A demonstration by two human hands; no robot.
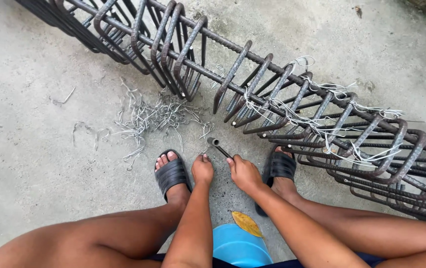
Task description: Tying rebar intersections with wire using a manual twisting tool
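**Steel cage, tie wire and hook tool: holdings at your feet**

Steel rebar cage: long, rust-dark, lying on the concrete floor and running from the upper left to the right edge. Square stirrups ring the long bars. The stirrups toward the right end are bound with pale tie wire; those toward the left show no wire.

Hook tool: short dark metal rod with a rounded head, just below the cage's mid-span and pointing up toward it. Your right hand has its grip closed around the handle end, fingers wrapped over it.

Your left hand: just left of the tool, below the cage, fingers curled down to the floor. Whether anything is pinched in this grip cannot be told; the fingertips hide it.

Loose wire pieces: a scattered heap of short bent lengths on the floor, beside the cage's lower left side and near your left hand. A few strays lie farther left.

Black sandals: left and right, either side of your hands, the right one tucked against the cage.

Blue bucket: between your knees, well below the cage, with a yellow leaf on its rim.
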